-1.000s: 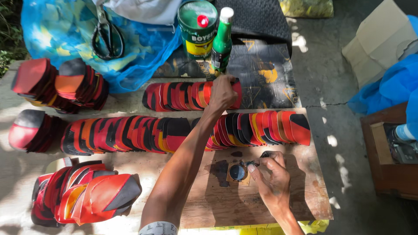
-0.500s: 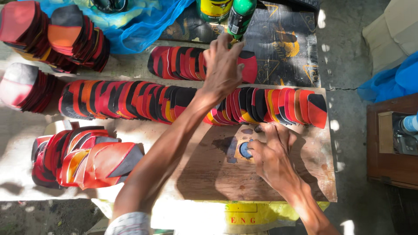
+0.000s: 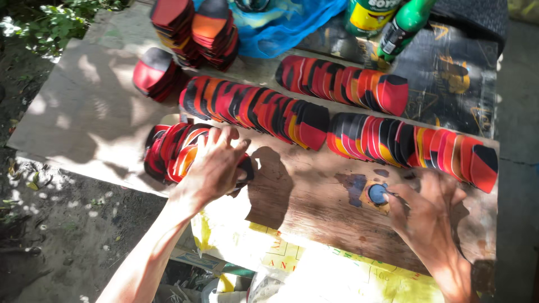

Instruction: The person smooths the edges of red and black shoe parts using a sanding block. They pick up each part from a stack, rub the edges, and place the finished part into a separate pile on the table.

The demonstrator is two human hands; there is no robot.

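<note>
The left hand point(image 3: 216, 165) lies left of centre in the frame, fingers point(image 3: 227, 134) spread flat and pressing on a fanned stack of red, orange and black shoe-upper pieces point(image 3: 168, 154) at the near left edge of the worn wooden surface point(image 3: 314, 196); nothing is gripped. The right hand point(image 3: 429, 216), lower right, rests with fingers loosely curled, fingertips touching a small round blue-topped pot point(image 3: 377, 193) set on a stained patch of the wood. Behind them run overlapping rows of the same glossy, rounded cut pieces point(image 3: 255, 109). At the upper edge stand a green bottle point(image 3: 404, 28) and a green-and-yellow tin point(image 3: 370, 14), beside a crumpled blue plastic sheet point(image 3: 286, 25).
</note>
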